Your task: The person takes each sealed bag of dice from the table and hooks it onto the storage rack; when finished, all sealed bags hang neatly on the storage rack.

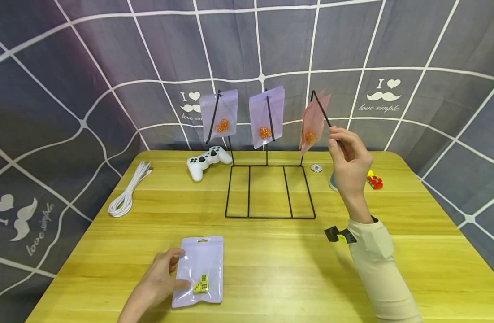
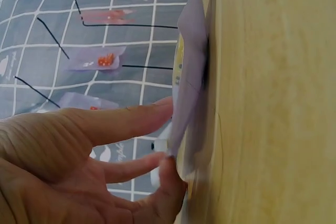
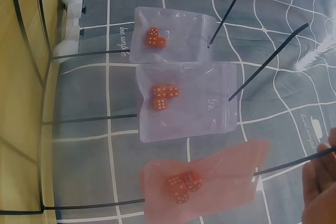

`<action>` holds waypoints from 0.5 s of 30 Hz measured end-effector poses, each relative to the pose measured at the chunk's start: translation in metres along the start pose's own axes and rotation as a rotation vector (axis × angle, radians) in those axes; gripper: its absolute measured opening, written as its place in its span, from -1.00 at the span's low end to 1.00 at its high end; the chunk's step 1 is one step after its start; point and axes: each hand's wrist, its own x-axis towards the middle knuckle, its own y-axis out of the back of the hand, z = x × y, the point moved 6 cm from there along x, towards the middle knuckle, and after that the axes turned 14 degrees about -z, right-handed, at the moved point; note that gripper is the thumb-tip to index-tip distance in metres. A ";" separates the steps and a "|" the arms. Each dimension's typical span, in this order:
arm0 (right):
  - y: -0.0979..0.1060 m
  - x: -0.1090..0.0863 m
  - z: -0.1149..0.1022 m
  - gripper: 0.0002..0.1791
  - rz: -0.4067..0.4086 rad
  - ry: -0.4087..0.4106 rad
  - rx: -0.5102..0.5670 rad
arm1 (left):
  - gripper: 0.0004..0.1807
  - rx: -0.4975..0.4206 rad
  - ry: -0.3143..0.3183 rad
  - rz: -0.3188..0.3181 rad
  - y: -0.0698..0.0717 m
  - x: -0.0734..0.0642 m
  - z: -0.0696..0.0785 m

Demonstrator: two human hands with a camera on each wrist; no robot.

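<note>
My left hand (image 1: 156,278) pinches the left edge of a purple zip bag (image 1: 200,260) with yellow dice (image 1: 201,284) inside. In the left wrist view the thumb lies on the bag's upper face and the fingertips meet its edge, just off the wood. At the back right, my right hand (image 1: 349,159) pinches the front end of the right prong of a black wire rack (image 1: 270,218). A pink bag (image 3: 207,179) holding orange dice hangs on that prong. Two purple bags with orange dice, a left one (image 1: 218,110) and a middle one (image 1: 266,112), hang from the other prongs.
A white game controller (image 1: 208,162) lies left of the rack, and a coiled white cable (image 1: 126,197) near the table's left edge. On the right are a poker chip (image 1: 316,168), a red and yellow toy (image 1: 374,180) and a blue object (image 1: 333,183) partly behind my right hand.
</note>
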 end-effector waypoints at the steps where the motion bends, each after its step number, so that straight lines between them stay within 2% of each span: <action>1: 0.000 0.000 0.000 -0.90 -0.002 0.000 -0.001 | -0.24 -0.011 -0.006 0.006 0.000 0.000 0.000; 7: -0.001 0.000 -0.001 -0.90 -0.014 0.001 -0.006 | -0.38 -0.157 -0.038 0.015 0.001 0.000 0.002; 11: -0.001 0.000 -0.002 -0.90 -0.017 0.001 -0.007 | -0.43 -0.198 -0.031 0.025 0.002 -0.001 0.003; 15: -0.001 0.000 -0.003 -0.90 -0.014 0.003 -0.012 | -0.48 -0.208 -0.057 0.055 0.005 -0.003 0.006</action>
